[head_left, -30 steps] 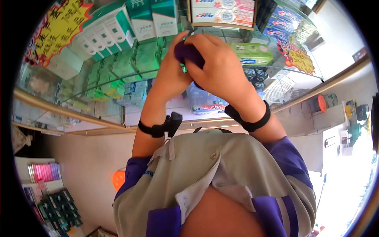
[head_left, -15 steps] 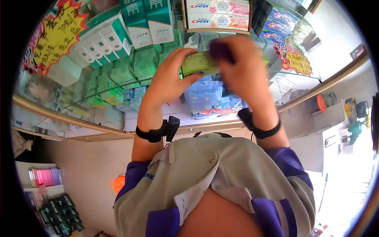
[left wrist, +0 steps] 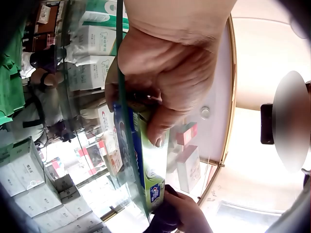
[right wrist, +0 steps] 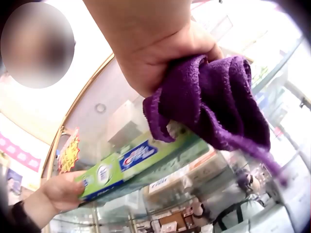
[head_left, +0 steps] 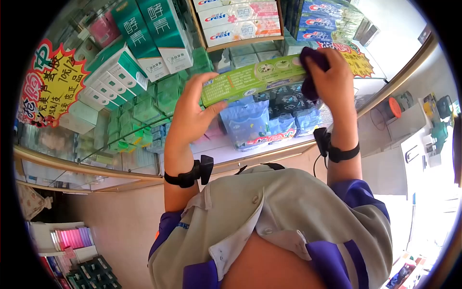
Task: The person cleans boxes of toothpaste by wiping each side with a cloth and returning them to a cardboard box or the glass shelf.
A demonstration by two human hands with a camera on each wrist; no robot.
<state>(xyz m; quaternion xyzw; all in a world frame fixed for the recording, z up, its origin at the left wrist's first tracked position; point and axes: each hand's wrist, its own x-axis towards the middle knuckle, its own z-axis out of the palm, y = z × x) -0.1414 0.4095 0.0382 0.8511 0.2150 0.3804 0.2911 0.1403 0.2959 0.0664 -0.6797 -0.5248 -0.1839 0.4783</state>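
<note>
A long green toothpaste box (head_left: 255,77) lies at the front of the glass display case in the head view. My left hand (head_left: 189,113) grips its left end, the thumb on the near side and the fingers behind. In the left wrist view that thumb presses the box (left wrist: 158,170) near a glass edge. At the box's right end, my right hand (head_left: 335,79) holds a bunched purple cloth (head_left: 309,90). Loose folds of the cloth (right wrist: 209,102) hang from that hand in the right wrist view, overlapping the box.
Behind stand Crest boxes (head_left: 240,29) in a tray and tall teal cartons (head_left: 166,36). Green-wrapped packs (head_left: 147,111) fill the left. Blue packages (head_left: 248,123) sit below the green box. A glass shelf edge (head_left: 101,147) and the case's gold-coloured frame (head_left: 91,173) run along the front.
Both hands were together at the purple cloth. My left hand has moved to the green box's left end, while my right hand has carried the cloth rightward to its other end.
</note>
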